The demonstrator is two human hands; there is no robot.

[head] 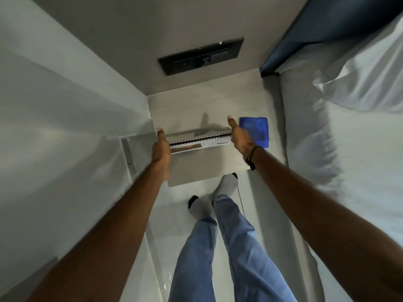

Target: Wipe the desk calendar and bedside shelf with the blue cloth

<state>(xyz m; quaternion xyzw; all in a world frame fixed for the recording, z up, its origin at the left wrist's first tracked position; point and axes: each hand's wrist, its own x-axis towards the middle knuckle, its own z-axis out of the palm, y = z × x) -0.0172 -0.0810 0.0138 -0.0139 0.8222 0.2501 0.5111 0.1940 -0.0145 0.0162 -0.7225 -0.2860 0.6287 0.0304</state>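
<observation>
Desk calendar: black spiral-bound, white pages, print too small to read; on the bedside shelf, gripped at its ends by left hand and right hand. Blue cloth: folded, beside the right hand on the shelf.

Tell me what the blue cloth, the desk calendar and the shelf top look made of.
Blue cloth: soft fabric, likely microfibre; matte, folded flat.
Desk calendar: printed paper or card on a dark spiral binding.
Shelf: pale matte board with faint grain, probably laminate.

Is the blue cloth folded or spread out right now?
Folded. The blue cloth lies as a compact, thick rectangle on the bedside shelf, beside the right hand.
</observation>
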